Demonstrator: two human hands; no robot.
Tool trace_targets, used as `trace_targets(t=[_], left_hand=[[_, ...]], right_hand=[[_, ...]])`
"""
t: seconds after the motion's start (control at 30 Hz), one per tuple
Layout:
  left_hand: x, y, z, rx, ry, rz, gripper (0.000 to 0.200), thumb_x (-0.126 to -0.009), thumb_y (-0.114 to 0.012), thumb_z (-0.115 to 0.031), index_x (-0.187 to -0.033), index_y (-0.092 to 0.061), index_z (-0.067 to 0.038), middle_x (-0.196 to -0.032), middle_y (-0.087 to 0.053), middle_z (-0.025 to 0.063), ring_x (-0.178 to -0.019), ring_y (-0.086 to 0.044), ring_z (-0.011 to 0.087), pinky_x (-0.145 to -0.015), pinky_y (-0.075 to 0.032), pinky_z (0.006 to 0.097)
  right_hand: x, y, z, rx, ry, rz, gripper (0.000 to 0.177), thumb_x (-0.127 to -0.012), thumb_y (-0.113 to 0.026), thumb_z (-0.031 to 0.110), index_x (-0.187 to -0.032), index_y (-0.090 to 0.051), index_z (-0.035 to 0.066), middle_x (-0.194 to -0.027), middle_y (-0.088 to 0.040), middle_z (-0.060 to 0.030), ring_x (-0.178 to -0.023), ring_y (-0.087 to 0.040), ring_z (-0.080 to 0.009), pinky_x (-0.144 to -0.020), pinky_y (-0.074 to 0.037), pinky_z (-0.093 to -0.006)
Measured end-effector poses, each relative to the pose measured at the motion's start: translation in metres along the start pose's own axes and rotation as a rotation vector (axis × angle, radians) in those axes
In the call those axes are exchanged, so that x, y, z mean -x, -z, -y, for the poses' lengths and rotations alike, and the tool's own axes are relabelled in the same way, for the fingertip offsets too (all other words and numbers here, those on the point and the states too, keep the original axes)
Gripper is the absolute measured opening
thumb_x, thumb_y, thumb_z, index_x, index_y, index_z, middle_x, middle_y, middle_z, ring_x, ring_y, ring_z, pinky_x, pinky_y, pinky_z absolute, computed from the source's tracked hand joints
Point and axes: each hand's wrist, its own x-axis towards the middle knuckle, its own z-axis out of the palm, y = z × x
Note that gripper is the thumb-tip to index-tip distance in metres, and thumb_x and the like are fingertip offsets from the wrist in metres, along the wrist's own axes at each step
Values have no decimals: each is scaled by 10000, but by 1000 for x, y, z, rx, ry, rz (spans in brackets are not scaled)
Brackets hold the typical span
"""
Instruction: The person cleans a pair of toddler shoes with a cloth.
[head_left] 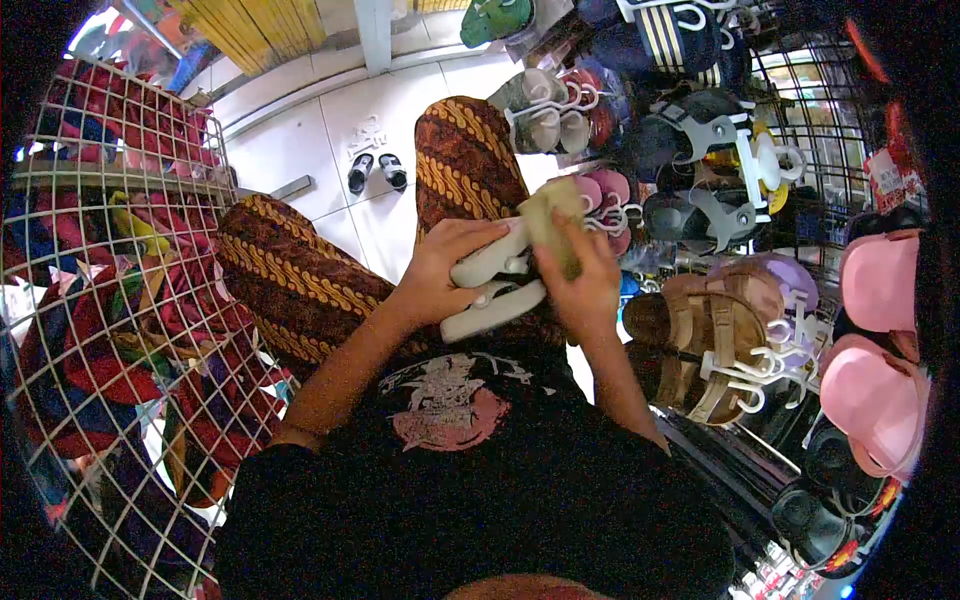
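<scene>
A pair of pale grey-white sandals (495, 312) is held above my lap by my left hand (440, 262), its fingers wrapped round their left side. My right hand (585, 280) is closed on a yellowish-beige cloth (553, 215), somewhat blurred, which lies against the right end of the upper sandal. Beneath the hands are my legs in brown patterned trousers (465, 150). The palm side of both hands is hidden.
A wire grid (110, 290) with colourful fabric behind it stands at the left. Sandals on white hangers (700, 345) and pink sandals (880, 280) crowd the right. Small black-and-white sandals (377, 173) lie on the white tiled floor (300, 150).
</scene>
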Motion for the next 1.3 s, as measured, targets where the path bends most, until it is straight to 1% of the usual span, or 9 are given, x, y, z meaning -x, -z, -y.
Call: trace_targets(t=[0.17,0.27,0.4,0.53,0.7,0.83,0.93,1.07,1.3], left_hand=[[6,-2,3,0,-22,-30,727,-623,-755,-135,-1326,-579,-78,-1322,-586,129,-1192,-536,324,-1059,-385,435],[6,0,3,-6,-2,-17,741,-613,-748,-142,-1332,-576,-79,-1344,-568,131,-1212,-520,328,-1065,-380,439],[4,3,1,3,19,26,764,-601,-750,-146,-1341,-572,-88,-1352,-561,130,-1219,-511,327,-1072,-371,438],[11,-1,7,-63,-3,-28,778,-595,-751,-145,-1351,-570,-109,-1346,-566,127,-1208,-514,325,-1072,-370,431],[4,2,4,-55,12,34,780,-594,-761,-157,-1348,-570,-96,-1344,-569,123,-1217,-513,330,-1063,-379,432],[9,1,12,-54,-70,-14,801,-579,-768,-167,-1351,-567,-93,-1344,-569,119,-1213,-515,330,-1057,-384,435],[5,2,9,-40,13,55,805,-613,-769,-310,-1365,-560,-111,-1353,-558,133,-1226,-509,341,-1086,-364,447],[5,2,7,-89,-49,12,805,-562,-772,-176,-1338,-578,-87,-1325,-576,120,-1200,-512,334,-1052,-385,449],[5,2,7,-69,-35,6,803,-567,-774,-170,-1340,-576,-73,-1326,-578,123,-1185,-514,329,-1047,-383,445]], right_hand=[[-4,21,5,-156,138,-121,566,-778,-787,324,-1303,-616,201,-1043,-593,-133,-914,-595,-336,-818,-519,-432],[-7,16,1,-40,257,94,564,-788,-776,346,-1309,-611,206,-1044,-593,-135,-916,-598,-341,-817,-516,-429],[-16,18,5,-20,18,-51,484,-801,-769,253,-1256,-644,144,-1017,-603,-143,-936,-616,-294,-843,-505,-387],[-4,17,13,-31,180,171,564,-783,-767,404,-1280,-614,186,-1113,-593,-178,-1004,-605,-391,-875,-495,-476],[-18,10,-4,-162,-65,-93,564,-809,-749,402,-1295,-604,156,-1123,-639,-190,-1105,-580,-400,-1004,-433,-486],[-9,26,17,-161,109,164,527,-824,-739,379,-1275,-612,139,-1085,-645,-188,-1086,-591,-391,-951,-465,-467],[-16,4,1,-115,-19,-23,513,-792,-772,254,-1257,-626,94,-1124,-641,-174,-1031,-628,-339,-923,-488,-410],[-3,20,19,-121,204,11,498,-810,-769,275,-1262,-630,121,-1081,-638,-177,-1002,-627,-343,-872,-510,-415],[-6,16,3,-5,112,15,525,-788,-784,298,-1271,-632,158,-1005,-624,-158,-942,-624,-313,-832,-516,-406]])
